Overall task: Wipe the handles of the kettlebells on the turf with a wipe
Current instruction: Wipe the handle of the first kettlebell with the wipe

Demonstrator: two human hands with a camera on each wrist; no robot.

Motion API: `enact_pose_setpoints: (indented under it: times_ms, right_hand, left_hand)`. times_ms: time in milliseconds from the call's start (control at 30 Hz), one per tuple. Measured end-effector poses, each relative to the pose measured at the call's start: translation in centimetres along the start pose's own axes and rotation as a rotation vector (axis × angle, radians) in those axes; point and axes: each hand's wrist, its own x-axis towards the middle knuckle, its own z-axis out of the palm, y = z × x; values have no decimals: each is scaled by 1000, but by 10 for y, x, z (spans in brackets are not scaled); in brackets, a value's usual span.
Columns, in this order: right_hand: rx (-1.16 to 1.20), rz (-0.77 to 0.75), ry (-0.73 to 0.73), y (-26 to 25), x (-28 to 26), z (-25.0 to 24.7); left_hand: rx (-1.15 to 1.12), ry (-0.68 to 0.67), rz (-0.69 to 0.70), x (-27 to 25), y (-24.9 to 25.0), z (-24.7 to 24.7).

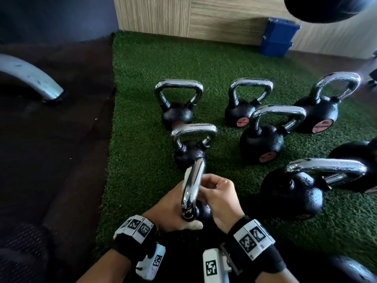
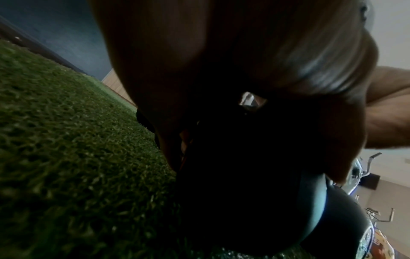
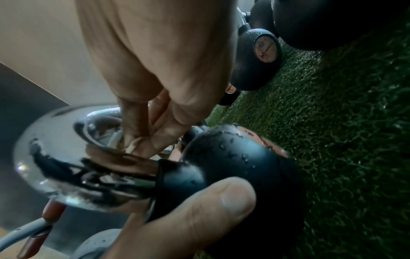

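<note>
Green turf [image 1: 142,82] covers the floor, edged by dark flooring on the left and a wood-grain wall [image 1: 183,15] at the back, where blue blocks [image 1: 277,37] are stacked. Several black kettlebells with chrome handles stand on the turf: two in the back row [image 1: 178,111] [image 1: 240,113], a larger one to the far right [image 1: 318,113], one in the middle [image 1: 262,141], one lying nearer right [image 1: 293,193], and one [image 1: 189,154] directly beyond the hands. A curved grey metal bar [image 1: 30,76] rests on the dark floor. The nearest kettlebell sits low in the centre, mostly hidden by both hands; its handle [image 1: 192,188] rises between them. The left hand [image 1: 171,207] curls round the handle from the left with a white wipe [image 1: 187,176] pressed against the chrome; wipe edges show above and below the hand. The right hand [image 1: 222,199] curls in from the right, fingertips meeting the handle; whether it pinches the wipe or the metal cannot be told. Both wrists wear black bands with coded markers. The right wrist view adds the thumb [image 3: 199,210] lying against the wet, beaded black ball [image 3: 233,157] and fingers [image 3: 155,133] inside the handle loop. The left wrist view is mostly dark palm, with turf beside it.
</note>
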Motion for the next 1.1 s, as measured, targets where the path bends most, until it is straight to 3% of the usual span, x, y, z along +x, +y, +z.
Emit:
enact_pose_setpoints:
  times_ms: [133,300,400,633,833,967,1100]
  right_hand:
    - [-71,-24,28,-3,-1,-11]
    - [-87,-120,206,4,7,-16]
    - [-89,-149,209,4,6,-20]
    - [-276,-176,366,3,15,-19]
    - [-236,-52,346,-4,16,-21]
    - [-449,-10,371,-1,16,-20]
    - [-550,47,253,-13,11,-21]
  left_hand:
    - [65,-9,-23,-1,-1,1]
    - [106,-11,-4,-2,1,2]
    - [120,-23,3,-3,3,2]
    - [135,-34,-35,-4,2,2]
    - [117,-63,-12,-2,2,4]
    - [60,-64,4,-5,3,6]
    - [230,-74,94,-6,9,6]
